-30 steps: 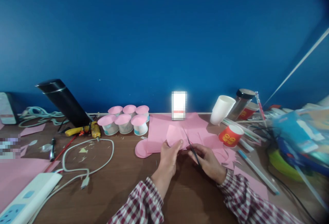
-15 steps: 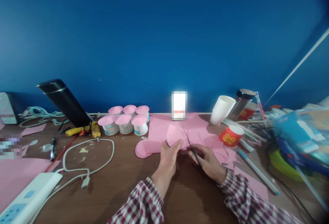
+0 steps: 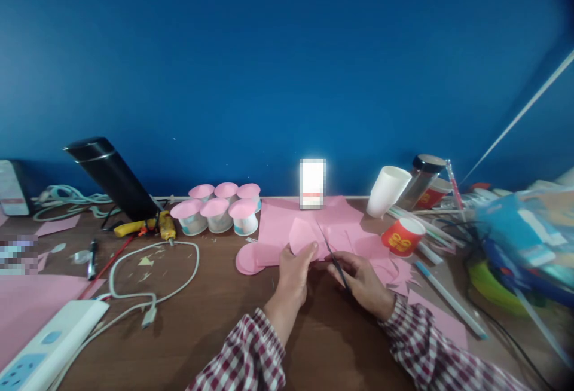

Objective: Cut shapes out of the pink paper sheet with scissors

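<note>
Between thumb and fingers, my left hand (image 3: pixel 293 274) grips a piece of pink paper (image 3: pixel 301 237) with a rounded left edge. My right hand (image 3: pixel 362 283) is closed round a pair of dark scissors (image 3: pixel 339 271), whose blades point up and away along the paper's right side. Whether the blades touch the paper I cannot tell. Beneath both lies a larger pink sheet (image 3: pixel 273 223) with offcuts (image 3: pixel 394 271) to its right. Left of my left hand rests a stack of pink paper discs (image 3: pixel 249 259).
Several small cups topped with pink discs (image 3: pixel 216 207) stand at back left. A yellow glue gun (image 3: pixel 165 226) and white cable (image 3: pixel 155 304) lie left, beside a power strip (image 3: pixel 54 343). On the right are a red paper cup (image 3: pixel 403 238), white cups (image 3: pixel 388 191) and a tube (image 3: pixel 451 300).
The pink paper in my left hand has shifted very slightly left. Both hands keep their grips, and the scissors stay almost in the same place.
</note>
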Tool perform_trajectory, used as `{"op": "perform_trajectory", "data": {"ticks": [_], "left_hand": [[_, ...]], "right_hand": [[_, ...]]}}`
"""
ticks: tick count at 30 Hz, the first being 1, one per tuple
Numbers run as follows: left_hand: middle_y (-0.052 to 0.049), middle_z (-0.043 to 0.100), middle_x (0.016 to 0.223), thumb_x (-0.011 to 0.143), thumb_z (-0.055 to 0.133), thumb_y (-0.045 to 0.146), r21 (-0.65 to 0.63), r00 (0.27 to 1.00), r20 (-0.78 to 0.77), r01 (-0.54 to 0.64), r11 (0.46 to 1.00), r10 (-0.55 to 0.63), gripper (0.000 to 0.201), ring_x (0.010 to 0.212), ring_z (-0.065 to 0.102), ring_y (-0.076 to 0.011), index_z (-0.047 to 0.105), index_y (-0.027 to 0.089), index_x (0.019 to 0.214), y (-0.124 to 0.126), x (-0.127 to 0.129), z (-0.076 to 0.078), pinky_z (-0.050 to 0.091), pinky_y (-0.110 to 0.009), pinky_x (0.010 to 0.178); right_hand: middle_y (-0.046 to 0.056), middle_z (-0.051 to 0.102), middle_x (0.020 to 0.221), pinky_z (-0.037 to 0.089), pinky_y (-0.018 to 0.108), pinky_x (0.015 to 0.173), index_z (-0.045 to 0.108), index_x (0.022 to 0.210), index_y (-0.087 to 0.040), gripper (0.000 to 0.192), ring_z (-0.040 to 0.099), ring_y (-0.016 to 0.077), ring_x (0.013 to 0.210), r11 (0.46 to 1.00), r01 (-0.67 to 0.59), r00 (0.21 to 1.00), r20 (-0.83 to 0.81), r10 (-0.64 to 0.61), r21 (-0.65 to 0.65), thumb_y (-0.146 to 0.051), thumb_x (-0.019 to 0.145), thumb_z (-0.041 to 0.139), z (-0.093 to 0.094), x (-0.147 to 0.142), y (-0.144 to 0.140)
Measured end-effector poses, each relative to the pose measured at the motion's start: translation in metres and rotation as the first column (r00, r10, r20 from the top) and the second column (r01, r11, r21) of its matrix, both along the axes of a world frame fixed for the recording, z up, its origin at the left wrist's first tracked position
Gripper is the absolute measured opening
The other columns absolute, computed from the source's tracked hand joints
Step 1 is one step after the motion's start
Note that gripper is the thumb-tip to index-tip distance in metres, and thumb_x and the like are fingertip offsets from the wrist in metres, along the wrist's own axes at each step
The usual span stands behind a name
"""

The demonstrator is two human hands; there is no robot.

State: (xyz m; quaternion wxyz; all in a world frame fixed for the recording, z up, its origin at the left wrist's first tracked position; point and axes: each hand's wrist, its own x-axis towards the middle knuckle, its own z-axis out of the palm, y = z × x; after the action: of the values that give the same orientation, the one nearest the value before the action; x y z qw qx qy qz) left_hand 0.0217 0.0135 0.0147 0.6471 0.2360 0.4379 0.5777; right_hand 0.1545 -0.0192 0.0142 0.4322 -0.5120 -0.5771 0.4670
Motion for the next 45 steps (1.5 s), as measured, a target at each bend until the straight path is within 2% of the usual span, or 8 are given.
{"op": "perform_trajectory", "data": {"ticks": [5, 8, 16, 22, 28, 37, 45], "left_hand": [[-0.001, 0.062, 0.063, 0.057, 0.080, 0.027, -0.040, 0.997, -0.063, -0.037, 0.999, 0.035, 0.046, 0.055, 0.059, -0.0139, 0.055, 0.012, 0.093, 0.002, 0.000, -0.008, 0.050, -0.026, 0.051], [-0.001, 0.062, 0.065, 0.058, 0.080, 0.028, -0.029, 0.998, -0.067, -0.020, 0.999, 0.018, 0.048, 0.056, 0.059, -0.0143, 0.054, 0.013, 0.095, 0.003, 0.000, -0.011, 0.049, -0.026, 0.051], [-0.002, 0.063, 0.065, 0.058, 0.079, 0.025, -0.060, 0.999, -0.051, -0.005, 0.998, 0.002, 0.052, 0.055, 0.061, -0.0157, 0.055, 0.012, 0.102, 0.002, 0.000, -0.007, 0.050, -0.026, 0.050], [-0.002, 0.064, 0.064, 0.058, 0.078, 0.022, -0.057, 1.000, -0.022, 0.000, 0.998, -0.001, 0.040, 0.054, 0.060, -0.0136, 0.059, 0.013, 0.091, -0.001, -0.001, 0.001, 0.048, -0.023, 0.048], [-0.002, 0.064, 0.066, 0.058, 0.078, 0.023, -0.034, 1.000, -0.024, -0.001, 0.999, 0.000, 0.034, 0.056, 0.059, -0.0129, 0.060, 0.013, 0.084, -0.001, -0.001, 0.002, 0.048, -0.023, 0.050], [0.000, 0.062, 0.059, 0.055, 0.080, 0.028, -0.003, 1.000, -0.015, 0.005, 1.000, -0.005, 0.036, 0.051, 0.057, -0.0132, 0.061, 0.012, 0.081, 0.000, -0.001, 0.002, 0.046, -0.023, 0.047], [-0.001, 0.064, 0.063, 0.057, 0.079, 0.026, 0.012, 1.000, -0.018, 0.003, 1.000, -0.002, 0.034, 0.054, 0.059, -0.0130, 0.061, 0.012, 0.082, 0.000, -0.001, 0.000, 0.047, -0.023, 0.050]], "right_hand": [[0.000, 0.057, 0.061, 0.039, 0.020, 0.044, 0.066, 0.087, -0.013, 0.034, 0.045, 0.0098, 0.050, 1.000, -0.003, 1.000, 0.008, 0.003, 0.012, -0.045, 0.074, 0.069, 0.000, 0.001, 0.000], [0.002, 0.060, 0.066, 0.039, 0.020, 0.045, 0.066, 0.089, -0.013, 0.035, 0.047, 0.0101, 0.052, 1.000, -0.006, 1.000, -0.008, 0.006, 0.020, -0.045, 0.074, 0.069, -0.001, 0.001, 0.001], [0.001, 0.059, 0.063, 0.040, 0.021, 0.046, 0.064, 0.088, -0.013, 0.035, 0.048, 0.0107, 0.053, 0.999, -0.020, 1.000, -0.015, 0.020, 0.025, -0.046, 0.076, 0.067, -0.005, 0.003, 0.001], [0.001, 0.058, 0.065, 0.038, 0.020, 0.045, 0.064, 0.086, -0.014, 0.033, 0.045, 0.0095, 0.052, 0.999, -0.019, 1.000, -0.015, 0.020, 0.030, -0.045, 0.076, 0.067, -0.006, 0.004, 0.002], [0.000, 0.056, 0.065, 0.037, 0.019, 0.044, 0.065, 0.087, -0.014, 0.034, 0.044, 0.0088, 0.051, 1.000, -0.019, 1.000, -0.024, 0.019, 0.021, -0.046, 0.076, 0.068, -0.005, 0.003, 0.001], [0.000, 0.057, 0.063, 0.038, 0.020, 0.044, 0.066, 0.089, -0.014, 0.036, 0.043, 0.0094, 0.050, 1.000, -0.024, 0.999, -0.028, 0.025, 0.007, -0.047, 0.075, 0.068, -0.002, 0.002, 0.001], [-0.001, 0.056, 0.060, 0.037, 0.020, 0.043, 0.068, 0.088, -0.013, 0.037, 0.044, 0.0093, 0.049, 1.000, -0.009, 1.000, -0.011, 0.009, 0.008, -0.048, 0.074, 0.069, 0.000, 0.002, 0.001]]}}
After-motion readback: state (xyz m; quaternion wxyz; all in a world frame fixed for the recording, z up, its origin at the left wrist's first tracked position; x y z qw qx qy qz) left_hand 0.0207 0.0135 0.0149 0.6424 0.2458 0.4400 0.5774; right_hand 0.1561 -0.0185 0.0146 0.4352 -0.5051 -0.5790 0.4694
